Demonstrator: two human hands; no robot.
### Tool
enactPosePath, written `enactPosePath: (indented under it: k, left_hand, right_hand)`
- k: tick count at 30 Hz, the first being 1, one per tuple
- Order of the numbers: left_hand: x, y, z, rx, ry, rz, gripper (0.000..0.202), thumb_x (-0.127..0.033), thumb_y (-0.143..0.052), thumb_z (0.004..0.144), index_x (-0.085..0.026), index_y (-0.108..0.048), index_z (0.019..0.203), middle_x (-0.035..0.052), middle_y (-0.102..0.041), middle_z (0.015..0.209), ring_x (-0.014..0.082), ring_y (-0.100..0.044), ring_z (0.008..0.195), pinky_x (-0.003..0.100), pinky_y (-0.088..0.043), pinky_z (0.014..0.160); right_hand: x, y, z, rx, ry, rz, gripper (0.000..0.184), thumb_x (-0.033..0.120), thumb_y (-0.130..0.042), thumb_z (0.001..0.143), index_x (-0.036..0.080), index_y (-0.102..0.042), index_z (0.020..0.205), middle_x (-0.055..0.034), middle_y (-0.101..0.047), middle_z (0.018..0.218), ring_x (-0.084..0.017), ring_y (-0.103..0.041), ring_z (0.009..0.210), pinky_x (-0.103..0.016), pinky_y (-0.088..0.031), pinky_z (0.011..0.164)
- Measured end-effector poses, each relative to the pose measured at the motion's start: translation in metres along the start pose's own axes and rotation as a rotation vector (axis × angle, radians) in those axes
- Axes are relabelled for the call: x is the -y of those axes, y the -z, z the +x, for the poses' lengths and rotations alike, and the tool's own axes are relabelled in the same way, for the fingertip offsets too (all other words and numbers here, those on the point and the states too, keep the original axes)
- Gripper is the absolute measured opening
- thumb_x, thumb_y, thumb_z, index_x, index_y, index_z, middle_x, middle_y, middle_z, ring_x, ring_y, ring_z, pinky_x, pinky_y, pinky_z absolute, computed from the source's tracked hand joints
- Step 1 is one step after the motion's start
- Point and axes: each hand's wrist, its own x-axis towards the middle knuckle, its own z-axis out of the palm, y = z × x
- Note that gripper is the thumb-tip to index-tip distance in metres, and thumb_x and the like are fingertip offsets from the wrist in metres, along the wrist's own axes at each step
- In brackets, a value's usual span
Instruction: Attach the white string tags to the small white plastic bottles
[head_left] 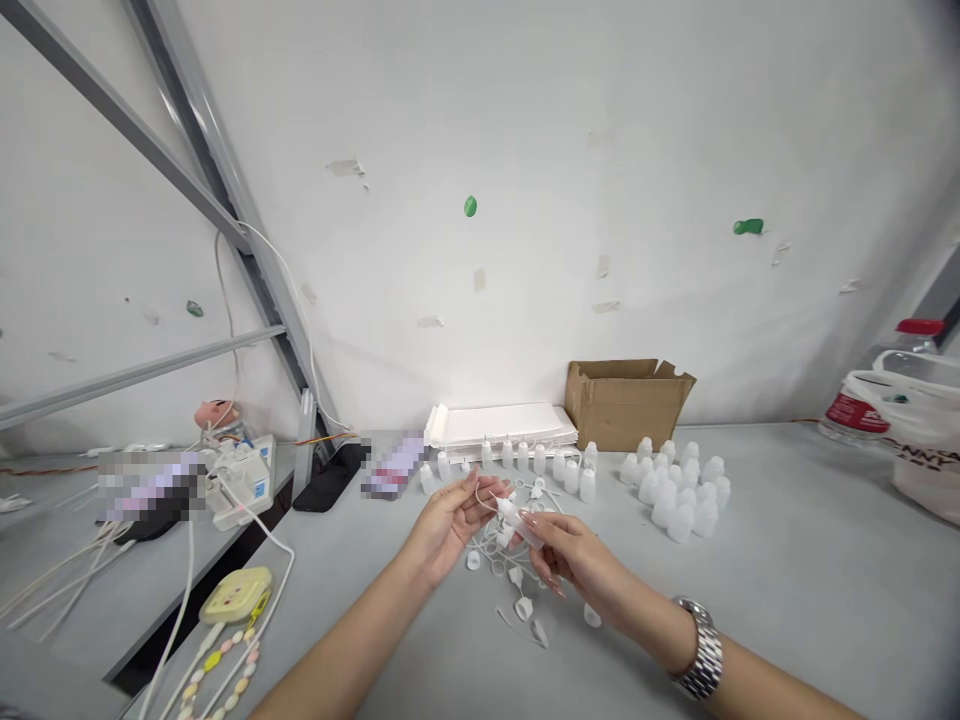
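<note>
Right hand (574, 553) pinching slim white plastic bottle (523, 526), left hand (450, 520): can't tell; flat grey tabletop (810, 590) lower frame, white wall (540, 130) upper

Bright, diffuse light, soft shadows, stretched edges

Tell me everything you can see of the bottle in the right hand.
The bottle is small, whitish and translucent, apparently plastic, with a white top narrowing to a thin tip. It is held tilted above loose white parts, its top toward the left hand. The right hand grips its body between thumb and fingers; whether the left hand touches it is unclear.
</note>
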Motion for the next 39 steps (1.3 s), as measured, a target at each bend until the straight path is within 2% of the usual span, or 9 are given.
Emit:
enactPosePath:
  k: [5,12,24,34,39]
  left_hand:
    - [0.002,-0.002,-0.003,0.147,-0.03,0.03,0.02,-0.028,-0.058,0.079,-0.009,-0.066,0.08,0.0114,-0.071,0.089,0.021,-0.062,0.096,0.027,-0.047,0.082]
    - [0.001,-0.004,-0.005,0.192,-0.05,0.061,0.021,-0.028,-0.058,0.079,-0.009,-0.067,0.08,0.0123,-0.07,0.089,0.0213,-0.061,0.096,0.028,-0.045,0.084]
    - [0.001,-0.004,-0.004,0.193,-0.046,0.096,0.024,-0.031,-0.058,0.079,-0.009,-0.068,0.079,0.0119,-0.069,0.091,0.0202,-0.062,0.09,0.03,-0.045,0.084]
    - [0.0,-0.005,-0.006,0.189,-0.071,0.135,0.024,-0.032,-0.06,0.076,-0.01,-0.069,0.077,0.011,-0.071,0.086,0.0234,-0.058,0.1,0.029,-0.043,0.085]
    - [0.001,-0.004,-0.005,0.186,-0.092,0.186,0.024,-0.032,-0.059,0.077,-0.01,-0.07,0.076,0.0109,-0.071,0.086,0.0231,-0.06,0.096,0.03,-0.042,0.086]
  right_hand:
    - [-0.001,0.0,0.0,-0.004,0.017,-0.054,0.045,0.058,-0.052,0.074,0.014,-0.059,0.072,0.0061,-0.041,0.039,-0.007,-0.034,0.036,-0.02,-0.03,0.039]
    - [-0.001,0.001,0.0,0.007,0.033,-0.072,0.044,0.057,-0.051,0.075,0.014,-0.059,0.073,0.0065,-0.041,0.038,-0.007,-0.034,0.035,-0.019,-0.028,0.039]
    - [0.002,0.0,-0.002,-0.009,0.028,-0.056,0.046,0.059,-0.052,0.073,0.013,-0.059,0.072,0.0064,-0.041,0.039,-0.007,-0.035,0.035,-0.019,-0.03,0.038]
    - [-0.004,0.002,0.003,0.002,0.023,-0.076,0.049,0.063,-0.051,0.07,0.014,-0.056,0.071,0.006,-0.043,0.037,-0.007,-0.037,0.033,-0.019,-0.031,0.035]
    - [-0.008,0.002,0.005,-0.013,0.03,-0.125,0.052,0.066,-0.049,0.07,0.014,-0.055,0.07,0.0065,-0.042,0.036,-0.007,-0.036,0.031,-0.019,-0.031,0.034]
